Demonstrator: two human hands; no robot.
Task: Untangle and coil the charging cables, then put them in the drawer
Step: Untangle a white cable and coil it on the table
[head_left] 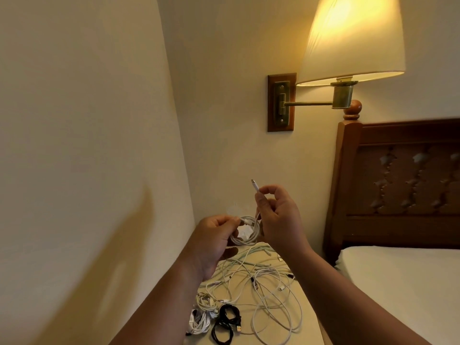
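Observation:
I hold a white charging cable (246,232) up over the bedside table; most of it is wound into a small coil. My left hand (211,241) grips the coil at its left side. My right hand (278,215) pinches the cable's free end, whose plug (254,185) sticks up above the fingers. Below the hands, a loose tangle of white cables (263,287) spreads over the cream table top (308,317). Near the table's front left lie coiled white cables (205,312) and a coiled black cable (227,322). No drawer is in view.
A cream wall (87,145) runs close along the left side of the table. A lit wall lamp (351,43) on a brass arm hangs above. To the right stand a dark wooden headboard (398,180) and a white mattress (408,282).

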